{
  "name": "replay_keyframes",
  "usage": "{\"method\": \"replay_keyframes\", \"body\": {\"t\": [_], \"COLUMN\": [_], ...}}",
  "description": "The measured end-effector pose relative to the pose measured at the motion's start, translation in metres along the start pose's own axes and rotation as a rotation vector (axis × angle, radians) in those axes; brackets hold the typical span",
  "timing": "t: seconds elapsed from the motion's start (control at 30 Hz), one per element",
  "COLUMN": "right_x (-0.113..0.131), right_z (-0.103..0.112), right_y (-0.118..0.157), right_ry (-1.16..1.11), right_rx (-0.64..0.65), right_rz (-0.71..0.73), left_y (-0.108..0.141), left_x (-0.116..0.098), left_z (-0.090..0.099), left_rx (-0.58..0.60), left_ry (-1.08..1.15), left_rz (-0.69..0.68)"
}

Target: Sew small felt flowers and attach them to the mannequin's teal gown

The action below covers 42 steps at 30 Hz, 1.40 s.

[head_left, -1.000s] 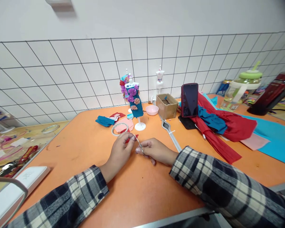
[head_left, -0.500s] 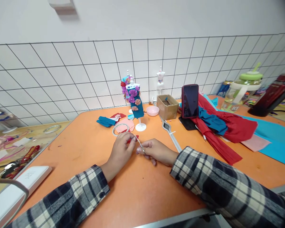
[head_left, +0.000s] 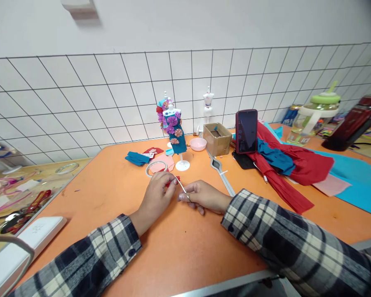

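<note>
Head view: pose nearly unchanged.
Right fingers (head_left: pixel 193 187) grip thin tool (head_left: pixel 182 186), left fingers (head_left: pixel 171 187) pinched together; orange bench (head_left: pixel 185 255), tiled wall (head_left: pixel 111 95).

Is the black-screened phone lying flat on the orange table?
No, the black-screened phone stands upright on the orange table, just right of the brown cardboard box.
</note>
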State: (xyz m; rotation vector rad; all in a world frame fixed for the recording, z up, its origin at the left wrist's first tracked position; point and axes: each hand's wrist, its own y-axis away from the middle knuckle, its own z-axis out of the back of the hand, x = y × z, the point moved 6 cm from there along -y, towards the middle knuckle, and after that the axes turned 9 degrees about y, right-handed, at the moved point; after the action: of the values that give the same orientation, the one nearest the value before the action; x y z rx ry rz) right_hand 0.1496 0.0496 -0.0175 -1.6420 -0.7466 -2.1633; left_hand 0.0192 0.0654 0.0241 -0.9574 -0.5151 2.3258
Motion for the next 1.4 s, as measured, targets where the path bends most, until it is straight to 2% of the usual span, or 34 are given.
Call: {"method": "replay_keyframes", "body": {"t": [0.13,0.3,0.37,0.5,0.7,0.77,0.87,0.93,1.03,1.1,1.17,1.2,1.27,1.3,1.4], "right_x": [0.001,0.003,0.001,-0.005,-0.020,-0.022,-0.025,-0.025,-0.022,-0.013,0.003,0.010,0.018,0.019,0.015], "right_z": [0.002,0.023,0.037,0.065,0.069,0.069,0.065,0.063,0.062,0.067,0.070,0.067,0.056,0.051,0.040], "right_y": [0.001,-0.001,-0.003,-0.006,-0.008,-0.007,-0.006,-0.006,-0.006,-0.003,0.001,0.003,0.004,0.004,0.002], "right_ry": [-0.017,-0.027,0.119,0.586,0.697,0.663,0.546,0.465,0.416,0.444,0.403,0.334,0.164,0.100,-0.015], "right_rx": [-0.019,-0.100,-0.185,-0.437,-0.400,-0.389,-0.336,-0.277,-0.203,-0.320,-0.476,-0.514,-0.479,-0.459,-0.457], "right_rz": [0.024,0.028,0.026,-0.031,-0.131,-0.168,-0.201,-0.196,-0.165,-0.089,0.075,0.171,0.308,0.328,0.264], "left_y": [0.000,0.000,0.000,0.001,0.008,0.010,0.011,0.012,0.014,0.015,0.016,0.016,0.017,0.017,0.018], "left_x": [0.005,0.017,0.020,0.021,0.025,0.025,0.016,0.008,-0.001,-0.004,-0.005,-0.005,-0.005,-0.005,-0.007], "left_z": [-0.001,0.000,0.001,-0.002,-0.009,-0.011,-0.014,-0.016,-0.018,-0.020,-0.022,-0.024,-0.025,-0.025,-0.023], "left_rx": [-0.013,-0.067,-0.072,-0.049,-0.025,0.018,0.150,0.241,0.314,0.337,0.356,0.365,0.372,0.371,0.368], "left_ry": [0.052,0.171,0.220,0.385,0.707,0.768,0.827,0.863,0.890,0.901,0.914,0.920,0.923,0.918,0.859], "left_rz": [0.042,0.148,0.192,0.275,0.381,0.365,0.276,0.216,0.165,0.156,0.161,0.164,0.158,0.151,0.137]}}
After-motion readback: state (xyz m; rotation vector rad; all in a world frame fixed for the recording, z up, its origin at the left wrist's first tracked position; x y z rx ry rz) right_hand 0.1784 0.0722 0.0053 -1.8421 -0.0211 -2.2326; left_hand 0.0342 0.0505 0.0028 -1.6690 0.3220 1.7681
